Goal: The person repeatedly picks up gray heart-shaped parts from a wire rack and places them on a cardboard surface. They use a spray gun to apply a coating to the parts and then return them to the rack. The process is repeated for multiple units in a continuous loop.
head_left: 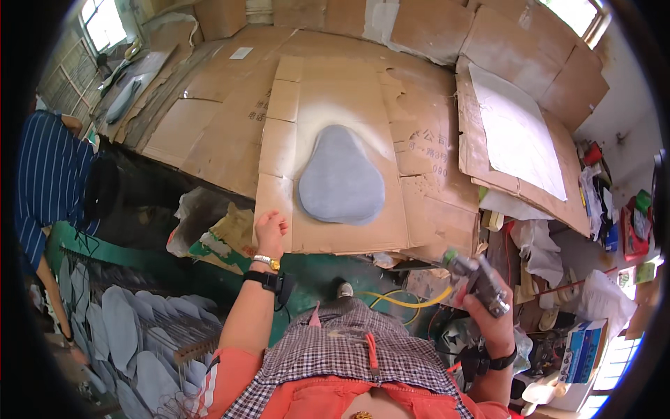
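Observation:
A grey-blue, rounded pear-shaped pad (342, 178) lies flat on a cardboard sheet (279, 199), narrow end away from me. Pale spray residue spreads over the cardboard around its far end. My left hand (271, 232) is at the sheet's near left edge, apart from the pad. Its fingers are loosely curled and slightly apart, with nothing seen in them. In my right hand (488, 311), off to the right of the table's near edge, is a metal spray gun (481, 283). A yellow hose (412, 302) runs close to the gun; where it joins is hard to make out.
Cardboard covers the bench and the wall behind it. A board with a white sheet (516, 129) leans at the right, above plastic bags (537, 251) and clutter. Lower left, several grey pads (118, 328) stand in a rack. Another person in a striped shirt (52, 167) is beside it.

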Tool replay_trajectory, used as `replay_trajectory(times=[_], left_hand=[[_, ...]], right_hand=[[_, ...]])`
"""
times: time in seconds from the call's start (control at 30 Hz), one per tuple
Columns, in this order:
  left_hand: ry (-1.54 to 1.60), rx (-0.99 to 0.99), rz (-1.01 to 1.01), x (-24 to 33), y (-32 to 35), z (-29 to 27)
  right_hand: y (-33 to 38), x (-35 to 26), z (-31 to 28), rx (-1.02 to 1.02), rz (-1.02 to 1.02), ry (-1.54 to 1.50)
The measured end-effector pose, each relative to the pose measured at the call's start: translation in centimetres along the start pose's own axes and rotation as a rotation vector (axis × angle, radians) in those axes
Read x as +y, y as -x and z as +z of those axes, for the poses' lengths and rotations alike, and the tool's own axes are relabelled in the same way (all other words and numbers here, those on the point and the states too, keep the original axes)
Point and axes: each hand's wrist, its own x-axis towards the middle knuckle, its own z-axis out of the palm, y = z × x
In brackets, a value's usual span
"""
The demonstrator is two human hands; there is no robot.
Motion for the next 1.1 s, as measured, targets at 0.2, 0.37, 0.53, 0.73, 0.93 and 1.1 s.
replay_trajectory(times=[0.2, 0.37, 0.53, 0.73, 0.93, 1.1], left_hand=[[-0.456, 0.012, 0.099, -5.2, -5.5, 2.3], [-0.82, 0.079, 0.172, -5.9, -7.2, 5.2], [-1.128, 0.125, 0.175, -5.0, -6.6, 7.7], [-1.26, 0.159, 0.235, -4.7, -6.1, 9.0], [-1.007, 0.249, 0.292, -4.7, -6.0, 9.4], [-0.461, 0.211, 0.153, -6.4, -7.3, 9.0]], right_hand=[[0.2, 2.1, -2.2, -0.102, 0.086, 0.011], [-1.9, 1.6, -2.2, -0.084, 0.018, -0.012], [-0.9, 2.4, -4.2, 0.018, 0.129, -0.032], [-2.6, 3.1, -5.3, -0.035, 0.092, -0.05], [-5.1, 3.1, -6.2, -0.139, 0.018, -0.087], [-4.1, 3.2, -7.5, -0.19, 0.058, -0.002]])
